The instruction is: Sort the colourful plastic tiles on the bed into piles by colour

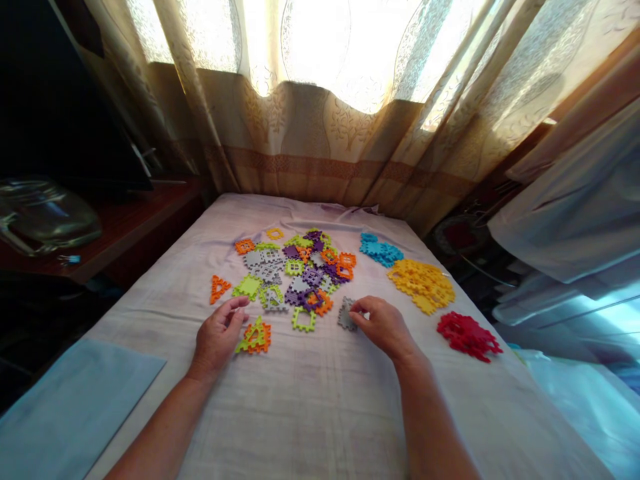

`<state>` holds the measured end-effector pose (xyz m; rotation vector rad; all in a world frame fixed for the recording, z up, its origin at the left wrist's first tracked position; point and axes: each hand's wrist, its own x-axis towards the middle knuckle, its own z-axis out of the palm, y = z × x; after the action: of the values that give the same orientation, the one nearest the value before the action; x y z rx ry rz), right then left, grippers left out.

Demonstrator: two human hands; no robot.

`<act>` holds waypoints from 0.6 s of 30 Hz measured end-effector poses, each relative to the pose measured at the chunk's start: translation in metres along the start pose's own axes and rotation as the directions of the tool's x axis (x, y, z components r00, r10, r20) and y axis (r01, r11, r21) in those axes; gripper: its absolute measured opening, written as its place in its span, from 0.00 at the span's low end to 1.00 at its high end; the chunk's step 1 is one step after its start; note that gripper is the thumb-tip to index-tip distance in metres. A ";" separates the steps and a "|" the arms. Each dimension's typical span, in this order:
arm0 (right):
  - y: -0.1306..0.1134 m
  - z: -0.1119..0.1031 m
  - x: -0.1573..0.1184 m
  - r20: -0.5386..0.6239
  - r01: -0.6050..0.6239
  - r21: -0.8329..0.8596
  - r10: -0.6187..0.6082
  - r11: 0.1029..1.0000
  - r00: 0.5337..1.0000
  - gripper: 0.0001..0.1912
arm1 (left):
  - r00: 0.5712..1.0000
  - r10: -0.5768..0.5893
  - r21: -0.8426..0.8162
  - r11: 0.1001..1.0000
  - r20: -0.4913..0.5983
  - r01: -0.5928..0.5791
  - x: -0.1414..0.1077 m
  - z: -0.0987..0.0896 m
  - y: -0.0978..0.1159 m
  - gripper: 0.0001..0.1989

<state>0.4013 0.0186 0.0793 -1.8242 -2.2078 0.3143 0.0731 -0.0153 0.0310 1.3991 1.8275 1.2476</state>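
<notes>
My right hand (384,325) pinches a grey interlocking building tile (345,313) at its edge, just right of the mixed pile. To the left, my left hand (219,335) hovers with fingers loosely bent and thumb apart, nothing visible between them. Beside it lie a lime green triangle tile (256,335) and an orange tile (264,343), overlapping. An orange triangle tile (219,289) rests beyond that hand. Between and beyond the hands spreads a mixed heap of purple tiles (313,277), grey tiles (267,267), lime green and orange ones. A lime green frame tile (303,320) sits at its near edge.
Along the right are single-colour piles: blue tiles (381,251), yellow tiles (423,283) and red tiles (467,335). A light blue sheet (75,407) covers the near left corner of the cloth-covered table (300,413). A glass jug (47,217) stands on the side desk.
</notes>
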 end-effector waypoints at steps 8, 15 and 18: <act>-0.014 0.004 0.000 -0.014 0.090 -0.043 -0.091 0.995 0.996 0.15 | 1.000 0.008 0.012 1.000 -0.005 -0.008 0.000 0.001 -0.001 0.21; -0.015 0.019 0.000 0.021 0.158 -0.106 -0.157 0.982 0.987 0.09 | 1.000 0.005 0.005 1.000 -0.001 -0.005 0.000 0.000 0.001 0.21; -0.010 0.017 -0.001 -0.004 0.109 -0.151 -0.111 0.983 0.994 0.10 | 1.000 0.009 0.003 1.000 0.002 -0.009 0.000 0.001 0.001 0.21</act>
<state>0.3864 0.0161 0.0669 -1.7625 -2.3705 0.1176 0.0742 -0.0153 0.0318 1.4114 1.8243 1.2486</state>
